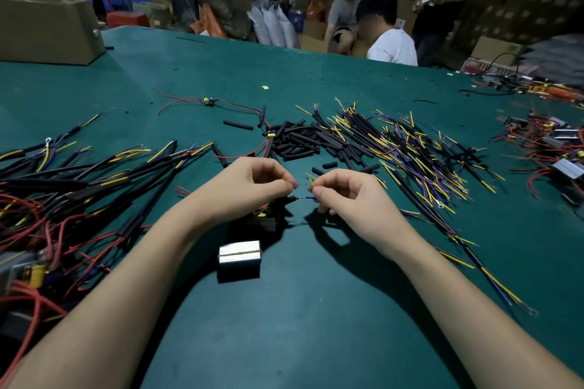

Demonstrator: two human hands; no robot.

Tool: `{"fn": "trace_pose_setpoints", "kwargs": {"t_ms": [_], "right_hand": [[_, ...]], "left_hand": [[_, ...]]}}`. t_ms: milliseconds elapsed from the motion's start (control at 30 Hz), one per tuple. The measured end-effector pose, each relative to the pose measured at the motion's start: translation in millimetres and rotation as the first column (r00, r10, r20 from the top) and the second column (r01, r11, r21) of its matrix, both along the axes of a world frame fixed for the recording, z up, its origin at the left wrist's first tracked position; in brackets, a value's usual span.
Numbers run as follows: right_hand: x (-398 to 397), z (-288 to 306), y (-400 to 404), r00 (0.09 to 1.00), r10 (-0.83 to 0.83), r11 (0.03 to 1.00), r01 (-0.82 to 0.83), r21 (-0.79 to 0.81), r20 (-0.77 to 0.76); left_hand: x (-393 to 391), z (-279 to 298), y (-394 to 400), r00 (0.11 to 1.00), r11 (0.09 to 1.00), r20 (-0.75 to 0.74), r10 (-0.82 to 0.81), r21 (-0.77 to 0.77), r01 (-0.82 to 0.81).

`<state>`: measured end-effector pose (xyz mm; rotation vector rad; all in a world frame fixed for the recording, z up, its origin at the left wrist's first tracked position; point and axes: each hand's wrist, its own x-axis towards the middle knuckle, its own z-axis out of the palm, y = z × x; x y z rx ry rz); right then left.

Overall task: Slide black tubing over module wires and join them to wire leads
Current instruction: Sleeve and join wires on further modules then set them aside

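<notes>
My left hand [249,188] pinches the thin wires of a module; the silver-topped module [240,257] lies on the green table just below my hands. My right hand [343,196] pinches a wire lead with yellow and blue strands [309,191]. The fingertips of both hands nearly meet, with a short blue wire bridging the gap. A pile of short black tubing pieces [298,142] lies beyond my hands. To its right spreads a heap of black-sheathed leads with yellow and purple ends [417,155].
Joined black leads with red wires and modules [63,186] crowd the left side. More silver modules with red wires [556,155] sit at far right. A cardboard box [47,30] stands at back left. Three people are beyond the table's far edge.
</notes>
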<state>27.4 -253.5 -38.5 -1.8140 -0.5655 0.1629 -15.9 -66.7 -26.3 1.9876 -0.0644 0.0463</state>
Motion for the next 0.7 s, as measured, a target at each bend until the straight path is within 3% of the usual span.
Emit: {"fn": "trace_pose_setpoints", "kwargs": {"t_ms": [433,700], "right_hand": [[-3,1,2,0.999,0.044,0.998,-0.043,-0.035,0.028],[-3,3,2,1.000,0.000,0.999,-0.001,0.046,0.021]], "left_hand": [[-2,3,4,1.000,0.988,0.026,-0.016,0.156,0.011],[-1,2,-8,0.990,0.996,0.135,0.042,0.078,-0.053]]}}
